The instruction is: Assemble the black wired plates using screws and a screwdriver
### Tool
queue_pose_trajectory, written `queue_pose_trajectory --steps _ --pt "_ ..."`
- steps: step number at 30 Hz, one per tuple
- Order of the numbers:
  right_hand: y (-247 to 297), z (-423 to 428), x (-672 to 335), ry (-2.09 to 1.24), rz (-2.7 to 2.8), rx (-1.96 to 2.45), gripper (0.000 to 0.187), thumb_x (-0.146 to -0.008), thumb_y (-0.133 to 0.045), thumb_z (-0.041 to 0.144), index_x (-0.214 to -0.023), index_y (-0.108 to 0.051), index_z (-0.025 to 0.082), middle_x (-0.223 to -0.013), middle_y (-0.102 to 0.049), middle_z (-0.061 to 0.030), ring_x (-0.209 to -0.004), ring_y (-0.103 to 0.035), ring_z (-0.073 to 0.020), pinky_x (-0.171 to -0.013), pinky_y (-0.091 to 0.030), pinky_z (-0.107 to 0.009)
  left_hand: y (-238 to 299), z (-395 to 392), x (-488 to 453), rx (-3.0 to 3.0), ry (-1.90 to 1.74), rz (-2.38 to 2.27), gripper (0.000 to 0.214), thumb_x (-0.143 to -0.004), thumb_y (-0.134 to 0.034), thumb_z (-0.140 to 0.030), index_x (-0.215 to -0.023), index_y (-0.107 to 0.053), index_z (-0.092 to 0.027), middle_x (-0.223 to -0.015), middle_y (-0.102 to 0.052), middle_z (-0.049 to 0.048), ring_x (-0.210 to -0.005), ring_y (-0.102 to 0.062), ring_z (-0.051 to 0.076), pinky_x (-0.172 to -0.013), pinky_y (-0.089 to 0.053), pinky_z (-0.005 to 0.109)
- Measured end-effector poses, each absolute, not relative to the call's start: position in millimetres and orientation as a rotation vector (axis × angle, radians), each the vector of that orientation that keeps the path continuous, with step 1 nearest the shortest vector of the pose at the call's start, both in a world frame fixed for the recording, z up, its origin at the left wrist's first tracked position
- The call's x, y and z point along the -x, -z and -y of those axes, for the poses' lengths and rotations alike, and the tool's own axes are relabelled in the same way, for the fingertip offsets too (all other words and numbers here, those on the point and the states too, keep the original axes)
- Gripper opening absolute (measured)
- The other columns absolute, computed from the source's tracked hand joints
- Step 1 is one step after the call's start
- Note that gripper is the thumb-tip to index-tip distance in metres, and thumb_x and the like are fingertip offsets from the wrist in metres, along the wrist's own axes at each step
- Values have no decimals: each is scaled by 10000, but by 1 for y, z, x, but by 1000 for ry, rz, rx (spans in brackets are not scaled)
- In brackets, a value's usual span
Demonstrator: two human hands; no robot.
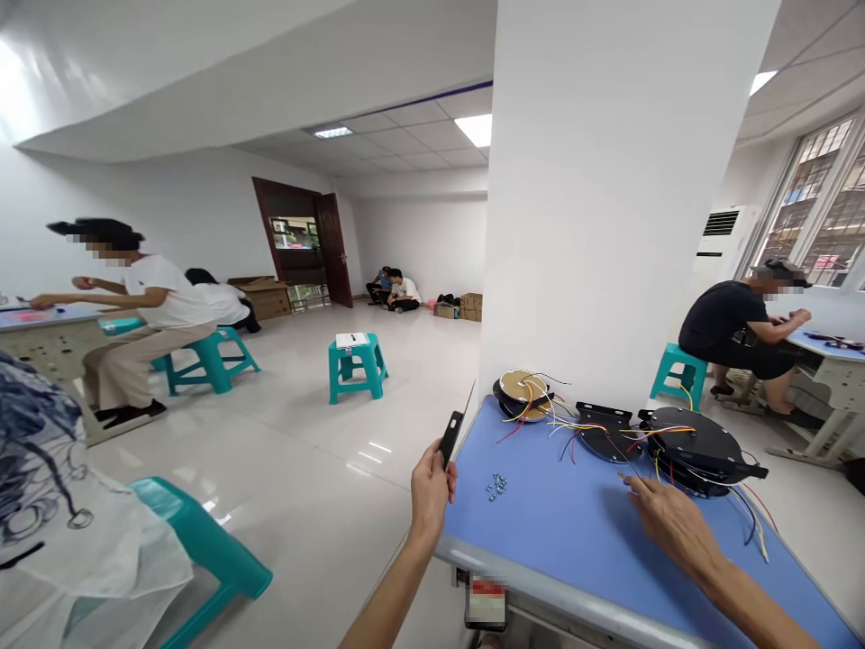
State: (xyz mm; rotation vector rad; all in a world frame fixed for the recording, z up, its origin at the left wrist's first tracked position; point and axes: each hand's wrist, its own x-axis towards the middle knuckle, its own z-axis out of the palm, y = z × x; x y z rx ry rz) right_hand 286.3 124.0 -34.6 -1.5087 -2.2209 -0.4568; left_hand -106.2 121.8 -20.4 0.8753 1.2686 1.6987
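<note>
My left hand [431,491] is closed around the black handle of a thin-bladed knife [456,425], blade pointing up, beside the left edge of the blue table [560,532]. My right hand [666,518] lies on the table with fingers stretched toward a stack of black round discs [696,443] with red, yellow, white and blue wires. A black bracket plate [604,431] lies left of the discs. Another round part with a tan face [522,392] sits at the far corner. A small heap of screws [496,486] lies between my hands.
A wide white pillar [608,207] stands right behind the table. Teal stools [357,363] dot the tiled floor. People sit at desks at the left [145,315] and right [740,329]. A teal stool [203,550] stands near my left.
</note>
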Motion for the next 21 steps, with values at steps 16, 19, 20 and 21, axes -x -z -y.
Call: queue_pose_trajectory --steps 16,19,20,21 --pt "-74 -321 -88 177 2471 1716 450 -927 -556 138 -1376 -567 166 -1306 -666 -122 -1212 -606 -238 -1023 -437 -331 62 -104 95 -738 -1641 -1315 989 -758 -519 -826 -1471 -504 -141 -441 -420 -62 -371 -397 136 -360 -351 245" --pt "-61 -336 -79 243 2407 1877 364 -939 -637 251 -1283 -609 138 -1265 -653 -131 -1173 -615 -266 -1016 -481 -457 65 -105 96 -739 -1587 -1317 1005 -766 -505 -827 -1499 -474 -140 -411 -369 -72 -361 -381 148 -354 -348 256" --pt "-59 -339 -79 257 2378 1927 366 -948 -641 304 -1273 -608 141 -1273 -639 -125 -1156 -620 -261 -995 -503 -477 66 -106 96 -739 -1580 -1320 1015 -765 -497 -832 -1504 -467 -137 -409 -365 -71 -359 -373 149 -351 -346 260" --pt "-58 -343 -79 259 2352 1973 371 -955 -635 346 -1270 -606 151 -1281 -627 -115 -1134 -627 -251 -969 -526 -479 66 -106 96 -741 -1576 -1321 1019 -766 -491 -836 -1507 -464 -136 -408 -366 -69 -358 -369 150 -350 -348 265"
